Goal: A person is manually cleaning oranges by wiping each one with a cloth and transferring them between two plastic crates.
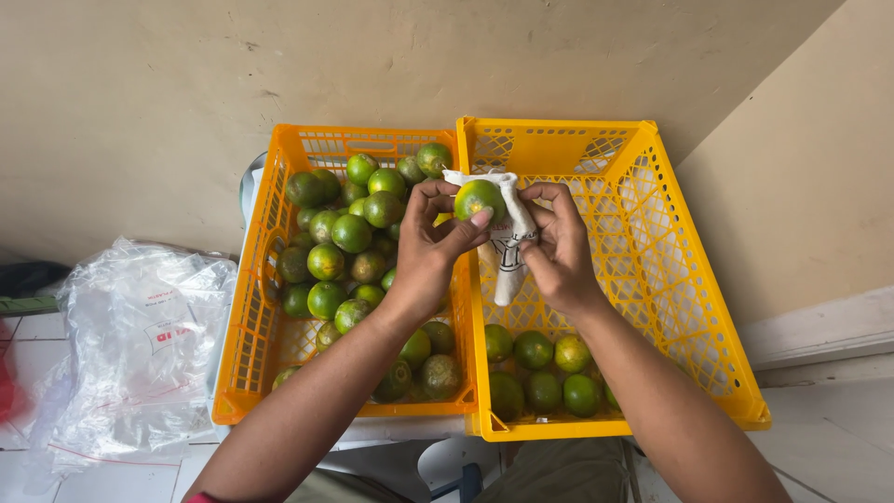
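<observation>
I have a green lime (pixel 479 197) pinched in my left hand (pixel 430 251), thumb across its near side and fingertips curled over the far side, so that hand is closed snugly round the fruit. It sits above the seam where the two yellow crates meet, toward their far ends. My right hand (pixel 559 251) is just to the right of it, fingers closed on a white cloth (pixel 507 247) that touches the lime's right and far side and hangs down toward me, its long axis running far to near. So the lime lies directly left of my right-hand grip, touching the cloth. Below my left wrist, the left crate (pixel 251 317) is heaped with limes; the right crate (pixel 689 279) holds only a handful at its near end. A crumpled clear plastic bag (pixel 140 345) lies well apart on the left.
</observation>
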